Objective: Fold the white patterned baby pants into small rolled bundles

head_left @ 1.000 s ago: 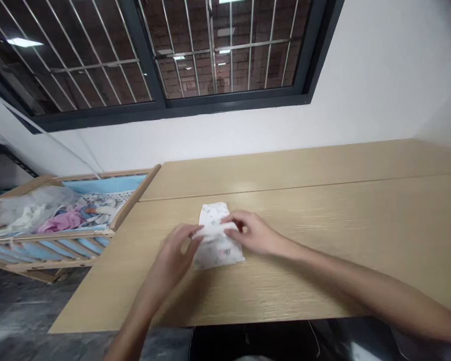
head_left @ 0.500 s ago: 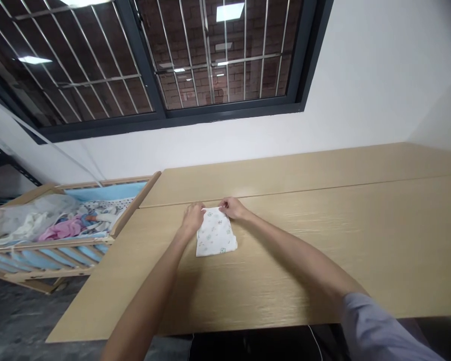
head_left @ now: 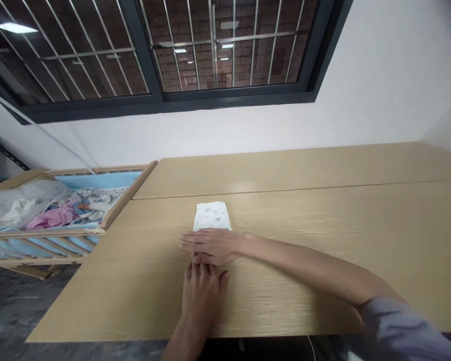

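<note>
A small folded white cloth with a faint print (head_left: pixel 212 216) lies on the light wooden table (head_left: pixel 323 235). My right hand (head_left: pixel 210 245) lies flat across the cloth's near half, fingers stretched out and pointing left. My left hand (head_left: pixel 203 293) rests flat on the table just in front of it, fingertips reaching the cloth's near edge under my right hand. Neither hand grips anything. The near part of the cloth is hidden under my right hand.
A wooden baby cot (head_left: pixel 60 220) with blue lining stands at the table's left end, holding a heap of clothes (head_left: pixel 52 213). A white wall and a barred window (head_left: pixel 165 50) are behind the table. Grey floor shows at lower left.
Both hands have left the cloth's far corners and drawn back toward me. They now lie flat on its near part. The cloth looks narrower and more tightly folded.
</note>
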Tool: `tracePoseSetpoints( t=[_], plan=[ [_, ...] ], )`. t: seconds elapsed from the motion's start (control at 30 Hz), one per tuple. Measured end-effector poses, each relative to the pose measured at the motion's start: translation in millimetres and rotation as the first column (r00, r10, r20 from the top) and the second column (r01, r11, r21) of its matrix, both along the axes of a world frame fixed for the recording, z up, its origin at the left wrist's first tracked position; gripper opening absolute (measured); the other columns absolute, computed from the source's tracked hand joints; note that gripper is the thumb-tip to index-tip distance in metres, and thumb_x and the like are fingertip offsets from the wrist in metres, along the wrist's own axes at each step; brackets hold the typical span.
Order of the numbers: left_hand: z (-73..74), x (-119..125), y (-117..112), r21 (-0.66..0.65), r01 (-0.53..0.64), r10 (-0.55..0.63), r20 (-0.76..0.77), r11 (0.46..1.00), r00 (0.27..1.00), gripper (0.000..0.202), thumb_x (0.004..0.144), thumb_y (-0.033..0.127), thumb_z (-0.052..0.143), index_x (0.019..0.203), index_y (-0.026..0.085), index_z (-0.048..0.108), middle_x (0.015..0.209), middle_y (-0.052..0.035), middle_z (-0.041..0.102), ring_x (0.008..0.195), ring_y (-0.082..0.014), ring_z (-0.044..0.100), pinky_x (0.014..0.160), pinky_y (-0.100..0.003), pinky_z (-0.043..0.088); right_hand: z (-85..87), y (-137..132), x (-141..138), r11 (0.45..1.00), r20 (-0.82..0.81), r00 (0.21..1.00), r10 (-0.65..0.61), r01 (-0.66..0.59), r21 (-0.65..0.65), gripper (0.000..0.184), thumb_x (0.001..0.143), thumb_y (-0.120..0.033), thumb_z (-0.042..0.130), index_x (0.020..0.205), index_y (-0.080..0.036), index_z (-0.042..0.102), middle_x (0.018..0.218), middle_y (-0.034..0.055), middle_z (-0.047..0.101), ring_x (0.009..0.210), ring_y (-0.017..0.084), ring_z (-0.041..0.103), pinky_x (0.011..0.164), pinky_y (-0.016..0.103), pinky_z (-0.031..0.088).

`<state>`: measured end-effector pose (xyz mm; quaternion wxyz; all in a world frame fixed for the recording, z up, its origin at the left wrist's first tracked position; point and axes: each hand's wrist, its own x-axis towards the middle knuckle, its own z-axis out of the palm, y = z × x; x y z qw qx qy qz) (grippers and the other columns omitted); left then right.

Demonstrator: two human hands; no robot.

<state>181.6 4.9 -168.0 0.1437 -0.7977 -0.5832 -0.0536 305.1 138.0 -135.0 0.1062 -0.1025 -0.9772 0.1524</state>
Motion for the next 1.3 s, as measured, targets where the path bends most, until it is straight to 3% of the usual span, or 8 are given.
tracePoseSetpoints(
  t=[0.17, 0.43, 0.7, 0.87, 0.97, 1.03, 1.13, 1.3],
  plan=[
    [-5.9, -1.4, 0.6, 0.053, -0.006, 0.002, 0.076, 0.999, 0.997, 0.045, 0.098, 0.037, 0.049, 0.128, 0.005, 0.060, 0.136, -0.0234, 0.059, 0.131, -0.0374, 0.052, 0.095, -0.045, 0.052, -24.4, 21.5, -0.8, 0.989, 0.056, 0.997, -0.046, 0.054, -0.141, 0.058, 0.106, -0.045, 0.032, 0.157, -0.016, 0.031, 0.163, 0.0103, 0.026, 0.153, 0.022, 0.020, 0.126, 0.042, 0.017],
    [-3.0, -8.6, 3.1, 0.033, 0.006, -0.007, 0.035, 0.999, 0.999, 0.044, 0.100, 0.034, 0.046, 0.134, 0.008, 0.057, 0.143, -0.0229, 0.055, 0.129, -0.0355, 0.055, 0.093, -0.045, 0.053, -23.6, 93.6, 12.8, 0.945, 0.108, 0.941, -0.322, 0.326, -0.025, 0.069, 0.104, -0.057, 0.026, 0.160, -0.018, 0.019, 0.166, 0.0067, 0.012, 0.155, 0.023, 0.010, 0.126, 0.046, 0.005],
    [-1.0, -12.7, 9.4, 0.026, 0.046, -0.047, 0.026, 0.999, 0.999, 0.041, 0.098, 0.031, 0.051, 0.130, 0.007, 0.061, 0.138, -0.0234, 0.059, 0.123, -0.0352, 0.059, 0.092, -0.045, 0.054, -21.9, 98.4, 17.2, 0.941, 0.107, 0.939, -0.328, 0.335, -0.055, 0.074, 0.102, -0.062, 0.018, 0.162, -0.018, 0.011, 0.168, 0.0057, 0.005, 0.155, 0.021, 0.003, 0.127, 0.040, 0.001],
    [21.8, -23.7, 23.6, -0.109, 0.140, -0.138, 0.022, 0.984, 0.990, 0.032, 0.099, 0.021, 0.047, 0.122, 0.013, 0.067, 0.129, -0.0178, 0.066, 0.118, -0.0318, 0.063, 0.093, -0.045, 0.055, 10.2, 76.8, 33.1, 0.916, 0.017, 0.921, -0.389, 0.389, -0.098, 0.071, 0.103, -0.060, 0.023, 0.161, -0.020, 0.014, 0.168, 0.0097, 0.010, 0.155, 0.027, 0.009, 0.125, 0.047, 0.011],
    [39.9, -35.9, 32.6, -0.258, 0.176, -0.138, 0.160, 0.950, 0.978, 0.033, 0.096, 0.010, 0.044, 0.115, 0.019, 0.069, 0.123, -0.0102, 0.071, 0.114, -0.0261, 0.066, 0.095, -0.041, 0.055, 28.7, 41.5, 45.1, 0.911, -0.058, 0.909, -0.412, 0.412, -0.005, 0.062, 0.102, -0.054, 0.038, 0.154, -0.021, 0.036, 0.157, 0.0144, 0.038, 0.143, 0.032, 0.037, 0.117, 0.052, 0.030],
    [46.8, -45.7, 37.1, -0.333, 0.182, -0.100, 0.248, 0.925, 0.964, 0.035, 0.095, 0.007, 0.044, 0.113, 0.021, 0.070, 0.122, -0.0082, 0.072, 0.111, -0.0250, 0.068, 0.094, -0.039, 0.055, 34.1, 12.6, 53.2, 0.917, -0.039, 0.920, -0.390, 0.392, 0.077, 0.051, 0.100, -0.051, 0.046, 0.139, -0.019, 0.053, 0.136, 0.0149, 0.059, 0.122, 0.031, 0.055, 0.107, 0.050, 0.041],
    [45.0, -60.5, 42.6, -0.365, 0.191, -0.074, 0.312, 0.911, 0.947, 0.040, 0.094, 0.005, 0.042, 0.120, 0.020, 0.068, 0.130, -0.0101, 0.068, 0.116, -0.0270, 0.066, 0.097, -0.041, 0.055, 28.1, -25.6, 65.3, 0.914, 0.029, 0.925, -0.379, 0.369, 0.169, 0.038, 0.098, -0.046, 0.053, 0.119, -0.017, 0.065, 0.109, 0.0120, 0.067, 0.103, 0.028, 0.062, 0.096, 0.046, 0.048],
    [25.8, -76.6, 54.3, -0.319, 0.237, -0.121, 0.345, 0.918, 0.931, 0.042, 0.095, 0.005, 0.038, 0.124, 0.016, 0.066, 0.137, -0.0121, 0.062, 0.123, -0.0269, 0.062, 0.105, -0.044, 0.051, -6.0, -51.4, 79.0, 0.848, -0.025, 0.891, -0.453, 0.439, 0.297, 0.024, 0.101, -0.025, 0.048, 0.116, -0.016, 0.065, 0.114, 0.0127, 0.066, 0.105, 0.026, 0.062, 0.091, 0.042, 0.051]
  ],
)
